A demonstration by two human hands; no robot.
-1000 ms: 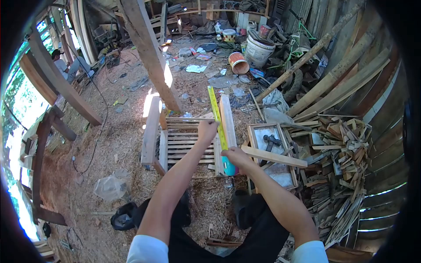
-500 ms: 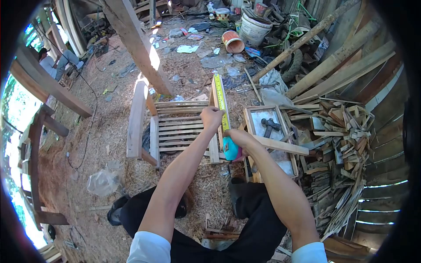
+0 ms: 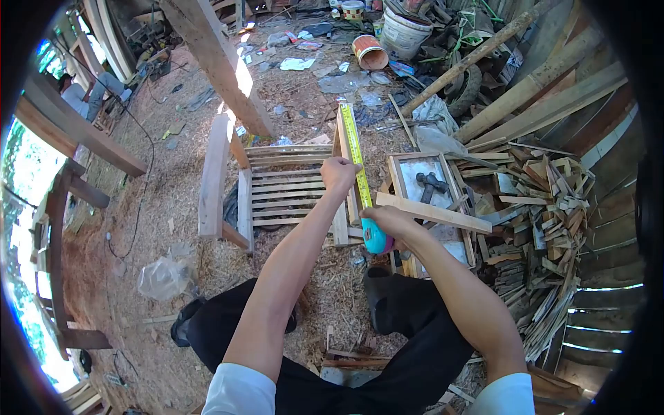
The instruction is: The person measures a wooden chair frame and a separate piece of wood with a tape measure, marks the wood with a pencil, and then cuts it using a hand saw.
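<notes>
A yellow tape blade runs along the top of the right-hand wooden rail of a slatted wooden frame. My left hand is closed at the blade's edge, partway along that rail, its fingertips partly hidden. In my right hand is the teal tape measure, held at the near end of the rail with its blade pulled out. Just right of this hand, a loose wooden strip lies across a smaller framed panel. A hammer rests on the panel.
Scrap wood is heaped on the right. A wooden post slants beyond the slatted frame. Buckets stand at the back, and a plastic bag lies on the shavings. A person sits at far left.
The tape case and my right hand have shifted slightly right and down. My left hand stays at the blade, a little further right. The whole view has moved slightly.
</notes>
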